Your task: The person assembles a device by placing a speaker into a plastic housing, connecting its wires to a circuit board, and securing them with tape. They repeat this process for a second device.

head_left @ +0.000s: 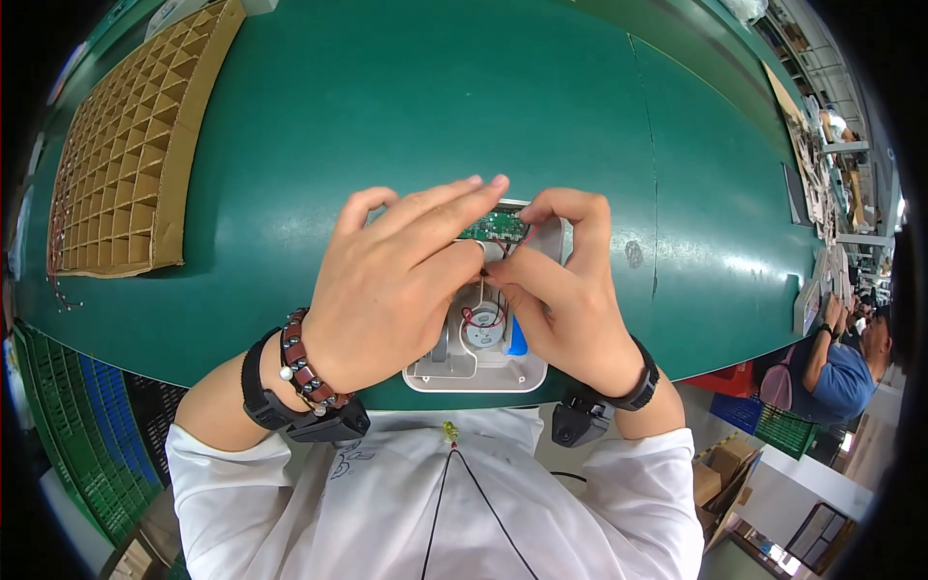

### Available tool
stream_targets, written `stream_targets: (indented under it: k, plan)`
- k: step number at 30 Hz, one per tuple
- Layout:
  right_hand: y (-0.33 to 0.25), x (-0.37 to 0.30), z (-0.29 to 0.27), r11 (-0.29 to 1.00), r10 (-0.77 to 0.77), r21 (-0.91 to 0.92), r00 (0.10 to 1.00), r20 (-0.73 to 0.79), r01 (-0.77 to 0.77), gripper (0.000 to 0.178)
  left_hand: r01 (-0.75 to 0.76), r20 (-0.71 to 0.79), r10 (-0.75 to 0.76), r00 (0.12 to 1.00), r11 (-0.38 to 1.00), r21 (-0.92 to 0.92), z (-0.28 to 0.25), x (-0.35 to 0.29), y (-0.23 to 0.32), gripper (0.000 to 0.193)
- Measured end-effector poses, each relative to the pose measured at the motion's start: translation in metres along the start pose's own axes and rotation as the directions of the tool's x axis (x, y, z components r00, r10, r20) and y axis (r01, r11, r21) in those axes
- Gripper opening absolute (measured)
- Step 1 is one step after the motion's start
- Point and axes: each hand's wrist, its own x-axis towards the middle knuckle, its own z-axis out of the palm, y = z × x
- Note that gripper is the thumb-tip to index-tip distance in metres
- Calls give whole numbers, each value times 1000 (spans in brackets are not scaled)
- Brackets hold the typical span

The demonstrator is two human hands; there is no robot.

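Observation:
A white plastic housing (474, 384) lies open-side up on the table in front of me. Inside it are a green circuit board (497, 226) at the far end, a round silver part (483, 326), a blue block (518, 338) and thin red and black wires (502, 253). My left hand (396, 266) reaches over the housing from the left, two fingers stretched out, its index finger bent down at the middle; its thumb is hidden. From the right, my right hand (565, 290) pinches the wires between thumb and fingers, close against the left fingertips. Whatever the left fingertips grip is covered.
A cardboard divider tray (174, 184) stands at the far left, with wires (60, 222) hanging along its side. Green crates (87, 435) are below the table's left edge. A seated person (846, 362) works at the right, near a cluttered table end.

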Motion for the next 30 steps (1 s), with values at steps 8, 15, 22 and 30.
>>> stream_targets:
  k: [8, 15, 22, 30]
  plan:
    - [0, -2, 1, 999, 31, 5, 998, 57, -32, 21, 7, -46, -1, 999, 993, 119, -2, -1, 7, 8]
    - [-1, -5, 2, 994, 103, 39, 994, 30, -104, 17, 5, -97, 18, 995, 973, 229, -2, -6, 10, 12]
    - [2, -3, 2, 979, 162, 113, 983, 88, -172, 15, -22, -45, 31, 998, 983, 180, -4, -3, 8, 12]
    - [3, -3, 2, 962, 193, 174, 974, 120, -212, 13, 25, 87, -17, 996, 996, -91, -3, 3, -3, 15]
